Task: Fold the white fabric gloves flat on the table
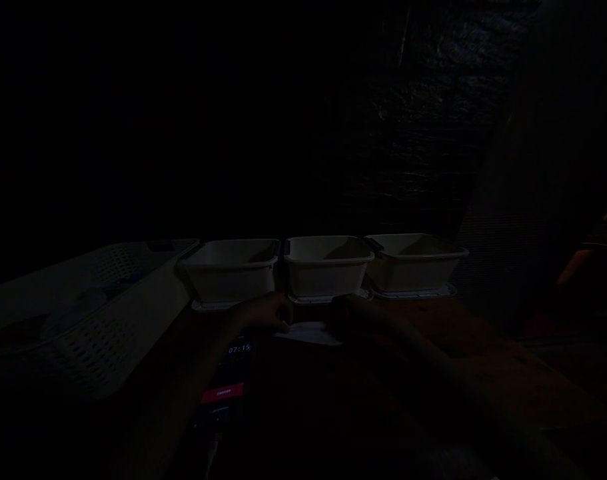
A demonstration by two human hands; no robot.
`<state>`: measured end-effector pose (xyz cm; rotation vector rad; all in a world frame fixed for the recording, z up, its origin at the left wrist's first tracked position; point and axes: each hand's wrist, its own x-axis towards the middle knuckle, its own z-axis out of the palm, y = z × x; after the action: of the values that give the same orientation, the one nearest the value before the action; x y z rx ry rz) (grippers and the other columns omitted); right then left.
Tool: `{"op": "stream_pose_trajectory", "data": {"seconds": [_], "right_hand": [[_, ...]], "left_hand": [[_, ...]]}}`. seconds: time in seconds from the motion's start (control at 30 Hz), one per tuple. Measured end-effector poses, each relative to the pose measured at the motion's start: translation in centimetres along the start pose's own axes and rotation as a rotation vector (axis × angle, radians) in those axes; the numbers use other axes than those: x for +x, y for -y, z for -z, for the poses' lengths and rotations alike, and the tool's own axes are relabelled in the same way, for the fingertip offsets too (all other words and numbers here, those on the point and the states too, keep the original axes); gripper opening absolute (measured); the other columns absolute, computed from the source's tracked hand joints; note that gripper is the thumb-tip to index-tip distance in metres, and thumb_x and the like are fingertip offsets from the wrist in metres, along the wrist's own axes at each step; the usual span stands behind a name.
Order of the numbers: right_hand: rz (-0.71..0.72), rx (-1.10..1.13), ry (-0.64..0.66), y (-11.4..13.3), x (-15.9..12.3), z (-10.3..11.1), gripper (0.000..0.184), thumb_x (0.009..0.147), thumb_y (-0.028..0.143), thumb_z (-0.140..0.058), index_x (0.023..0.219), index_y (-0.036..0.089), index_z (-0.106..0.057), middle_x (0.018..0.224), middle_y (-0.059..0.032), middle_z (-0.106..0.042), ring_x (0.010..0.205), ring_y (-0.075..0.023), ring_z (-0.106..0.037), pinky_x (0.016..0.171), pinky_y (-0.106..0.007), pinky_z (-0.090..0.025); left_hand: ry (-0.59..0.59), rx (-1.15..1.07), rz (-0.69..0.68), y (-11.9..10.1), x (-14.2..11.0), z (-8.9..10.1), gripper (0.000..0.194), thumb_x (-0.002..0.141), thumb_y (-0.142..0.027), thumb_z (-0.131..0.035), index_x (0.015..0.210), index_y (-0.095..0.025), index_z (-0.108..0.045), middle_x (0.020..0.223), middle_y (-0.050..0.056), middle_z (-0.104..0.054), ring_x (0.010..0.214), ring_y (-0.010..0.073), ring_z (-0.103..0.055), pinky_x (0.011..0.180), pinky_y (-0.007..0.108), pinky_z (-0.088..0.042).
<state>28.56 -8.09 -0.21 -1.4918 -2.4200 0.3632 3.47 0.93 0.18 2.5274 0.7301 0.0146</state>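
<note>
A thin white sheet, perhaps paper or cloth (310, 332), lies stretched between my two hands, low over the dark wooden table. My left hand (268, 312) has its fingers curled, with the thumb and fingertips closed at the sheet's left end. At the right end, my right hand (350, 313) is closed too, its fingers deep in shadow. Just beyond my hands stand three pale plastic tubs in a row: a left tub (228, 280), a middle tub (328, 277) and a right tub (413, 270). White lids or trays show beneath them.
A phone (228, 383) with a lit timer and a red button lies below my left forearm, a cable (212, 453) running from it. On the left stands a perforated white basket (148, 320) with indistinct items inside. Part of another person's arm (573, 267) shows far right.
</note>
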Motion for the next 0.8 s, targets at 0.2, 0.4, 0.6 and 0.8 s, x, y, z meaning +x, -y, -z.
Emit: {"op": "stream_pose_trajectory", "data": {"seconds": [0.2,0.4,0.6,0.8], "right_hand": [[0.003,0.099,-0.017,0.1,-0.8,0.5,0.017,0.073,0.015,-0.053,0.084,0.009,-0.063,0.079,-0.0067,-0.065,0.063,-0.0099,-0.052,0.055,-0.019,-0.037],[0.035,-0.044,-0.034,0.4,0.1,0.1,0.019,0.076,0.017,-0.048,0.086,0.011,-0.063,0.085,-0.0089,-0.065,0.071,-0.0132,-0.056,0.058,-0.020,-0.038],[-0.059,-0.166,-0.051,-0.2,0.5,-0.3,0.023,0.078,0.018,-0.045,0.092,0.011,-0.062,0.097,-0.0141,-0.063,0.079,-0.0182,-0.058,0.062,-0.024,-0.041],[0.029,0.004,-0.009,-0.2,-0.6,0.8,0.020,0.073,0.016,-0.052,0.087,0.010,-0.064,0.086,-0.0096,-0.066,0.072,-0.0152,-0.058,0.059,-0.021,-0.041]], "left_hand": [[0.048,0.018,0.029,-0.3,-0.4,0.3,0.021,0.067,-0.028,-0.065,0.085,-0.017,-0.063,0.079,0.001,-0.062,0.070,0.0109,-0.054,0.060,0.020,-0.038],[-0.037,0.035,0.026,-0.2,-0.3,-0.1,0.027,0.072,-0.030,-0.059,0.095,-0.016,-0.060,0.086,0.002,-0.061,0.075,0.0123,-0.054,0.062,0.020,-0.038],[-0.049,0.041,0.034,0.2,-0.2,0.1,0.030,0.068,-0.023,-0.061,0.098,-0.019,-0.060,0.087,0.001,-0.061,0.076,0.0125,-0.054,0.063,0.020,-0.039],[-0.109,0.011,-0.007,0.0,-0.3,0.3,0.025,0.070,-0.024,-0.059,0.094,-0.017,-0.059,0.084,0.001,-0.059,0.075,0.0120,-0.053,0.062,0.019,-0.038]]}}
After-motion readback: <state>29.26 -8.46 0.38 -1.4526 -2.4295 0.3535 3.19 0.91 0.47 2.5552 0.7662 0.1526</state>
